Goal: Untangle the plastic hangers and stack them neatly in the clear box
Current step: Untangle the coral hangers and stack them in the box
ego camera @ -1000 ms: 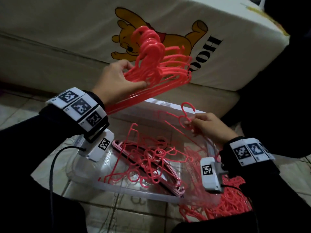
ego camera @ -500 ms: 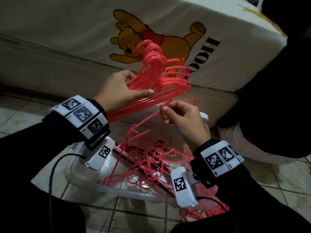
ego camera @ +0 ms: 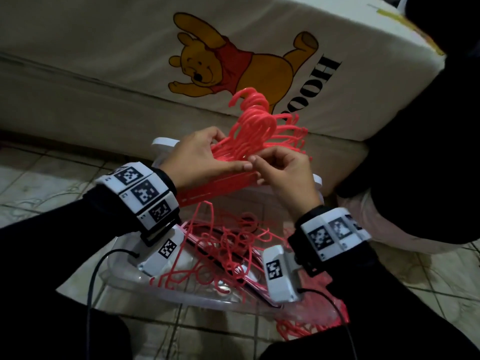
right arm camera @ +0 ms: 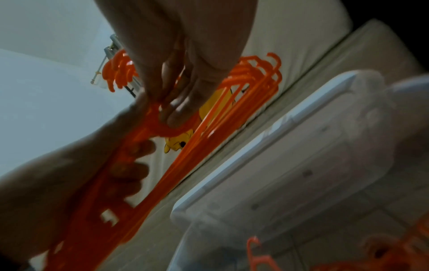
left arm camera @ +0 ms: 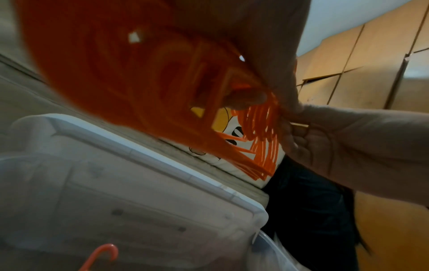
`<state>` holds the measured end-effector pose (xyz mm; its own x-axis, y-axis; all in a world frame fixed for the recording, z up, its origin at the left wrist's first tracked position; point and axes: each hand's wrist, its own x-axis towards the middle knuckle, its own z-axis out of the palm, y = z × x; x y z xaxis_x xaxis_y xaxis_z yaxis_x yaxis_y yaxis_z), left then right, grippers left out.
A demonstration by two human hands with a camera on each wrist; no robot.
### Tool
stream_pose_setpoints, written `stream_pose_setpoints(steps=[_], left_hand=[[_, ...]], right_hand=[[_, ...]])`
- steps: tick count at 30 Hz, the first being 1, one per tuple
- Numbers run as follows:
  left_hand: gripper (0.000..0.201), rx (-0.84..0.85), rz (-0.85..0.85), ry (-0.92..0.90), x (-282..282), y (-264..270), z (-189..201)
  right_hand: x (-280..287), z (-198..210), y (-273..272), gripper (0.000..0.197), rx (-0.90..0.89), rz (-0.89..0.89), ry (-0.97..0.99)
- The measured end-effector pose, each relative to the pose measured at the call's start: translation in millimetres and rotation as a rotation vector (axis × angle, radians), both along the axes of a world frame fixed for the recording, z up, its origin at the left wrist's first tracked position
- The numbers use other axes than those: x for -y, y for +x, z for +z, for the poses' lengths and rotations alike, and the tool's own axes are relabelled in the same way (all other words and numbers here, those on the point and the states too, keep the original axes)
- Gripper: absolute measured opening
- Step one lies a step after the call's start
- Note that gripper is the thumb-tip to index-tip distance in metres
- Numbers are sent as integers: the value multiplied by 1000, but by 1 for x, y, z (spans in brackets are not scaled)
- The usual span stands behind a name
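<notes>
My left hand (ego camera: 205,157) grips a stacked bunch of coral-red plastic hangers (ego camera: 255,131) above the clear box (ego camera: 181,297), hooks pointing up and away. My right hand (ego camera: 279,168) meets it at the bunch's near side and pinches a hanger against the stack (right arm camera: 176,126). In the left wrist view the bunch (left arm camera: 144,77) fills the top, with the right hand (left arm camera: 348,139) beside it. A tangle of loose red hangers (ego camera: 228,242) lies in the box. More red hangers (ego camera: 311,326) lie outside its right corner.
A cream mattress with a cartoon bear print (ego camera: 233,63) runs behind the box. The box's white lid (left arm camera: 162,165) leans against it. A dark-clothed leg (ego camera: 415,152) is at the right. Tiled floor (ego camera: 39,183) lies left and around.
My right hand rose from the box with one hanger and brought it up to the bunch in my left hand. The bunch sank slightly lower.
</notes>
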<state>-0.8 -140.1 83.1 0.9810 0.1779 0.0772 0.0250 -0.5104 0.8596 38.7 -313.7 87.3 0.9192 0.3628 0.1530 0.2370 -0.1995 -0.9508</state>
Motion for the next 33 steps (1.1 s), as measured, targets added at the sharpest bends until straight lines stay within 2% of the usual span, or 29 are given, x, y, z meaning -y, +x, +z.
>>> stream_pose_setpoints(steps=[3, 5, 8, 10, 12, 14, 17, 20, 24, 29, 33], left_hand=[[54, 6, -10, 33, -4, 0, 3], [48, 19, 11, 57, -7, 1, 5], [44, 33, 56, 78, -11, 5, 6], [39, 45, 85, 120, -12, 7, 7], [36, 52, 103, 153, -11, 7, 7], [37, 50, 105, 160, -10, 7, 7], [47, 34, 99, 157, -11, 8, 6], [58, 20, 96, 161, -13, 9, 7], [49, 22, 71, 168, -14, 9, 8], [49, 42, 96, 155, -17, 7, 10], [54, 58, 119, 136, -21, 7, 14]], right_hand=[[22, 3, 19, 13, -155, 169, -143], [35, -9, 31, 17, -204, 205, -356], [42, -49, 40, 25, -150, 195, -809], [36, -81, 37, 19, -99, 244, -1076], [33, -112, 27, 22, -50, 287, -1258], [32, -138, 16, 26, 6, 351, -1361], [33, -150, 1, 25, 88, 432, -1418], [31, -151, -5, 22, 75, 485, -1415], [23, -153, -1, 26, 25, 515, -1395], [25, -144, 17, 25, -77, 275, -1315], [31, -121, 38, 19, -180, 173, -1209]])
